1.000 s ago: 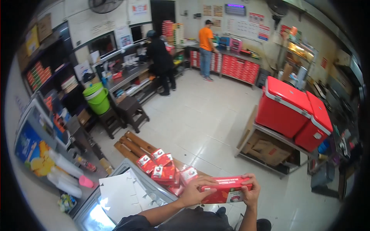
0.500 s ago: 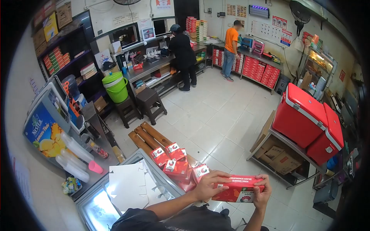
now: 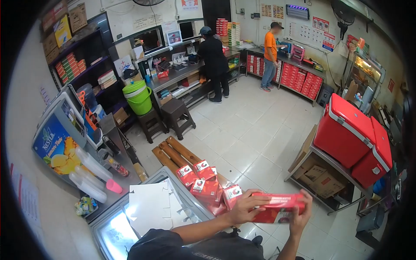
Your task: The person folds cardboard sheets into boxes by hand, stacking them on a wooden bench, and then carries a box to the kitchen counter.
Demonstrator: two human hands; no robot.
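Note:
I hold a flat red carton box [image 3: 277, 207] in front of me with both hands. My left hand [image 3: 245, 208] grips its left end with fingers over the top edge. My right hand [image 3: 302, 214] closes around its right end. Just left of the box, several finished red boxes [image 3: 203, 184] with white labels are piled on the corner of a glass-topped freezer [image 3: 173, 219]. A stack of flat white carton blanks [image 3: 149, 206] lies on the freezer lid.
Two red coolers [image 3: 351, 134] sit on a metal rack at the right, cardboard boxes beneath. Wooden slats [image 3: 173, 152], dark stools and a green bucket [image 3: 138, 96] stand left of the tiled floor. Two people work at far counters. A drink dispenser [image 3: 60, 143] stands at left.
The red box has tilted so its top edge faces me more, with my right hand shifting around its end. The view has drifted slightly, moving the pile of boxes a little right.

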